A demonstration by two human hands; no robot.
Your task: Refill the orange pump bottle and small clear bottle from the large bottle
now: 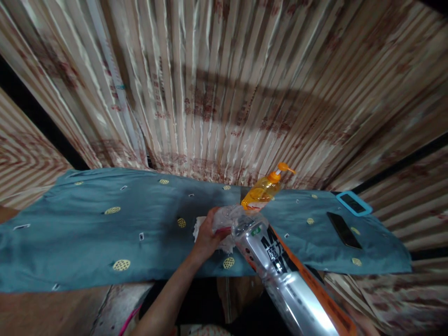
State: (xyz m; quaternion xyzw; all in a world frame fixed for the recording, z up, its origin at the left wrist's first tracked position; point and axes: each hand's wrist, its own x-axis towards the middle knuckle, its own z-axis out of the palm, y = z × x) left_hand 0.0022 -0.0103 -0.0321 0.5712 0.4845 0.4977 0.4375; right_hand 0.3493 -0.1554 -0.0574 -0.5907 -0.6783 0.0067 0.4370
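My left hand [207, 234] reaches in from below and grips a crumpled white cloth [228, 243]. It presses the cloth against the clear neck of a large silver bottle [276, 266] with black lettering and an orange stripe. The bottle lies tilted, its base toward the lower right edge and its neck over the blue patterned cloth [105, 233]. Just behind the neck an orange pump bottle [262, 191] stands on the blue cloth. My right hand does not show; whatever holds the bottle's base is out of view.
A black phone [345, 230] and a phone in a light blue case [353, 204] lie at the right end of the blue cloth. Striped, patterned curtains [224, 93] hang behind and on both sides. Wood floor shows at the lower left.
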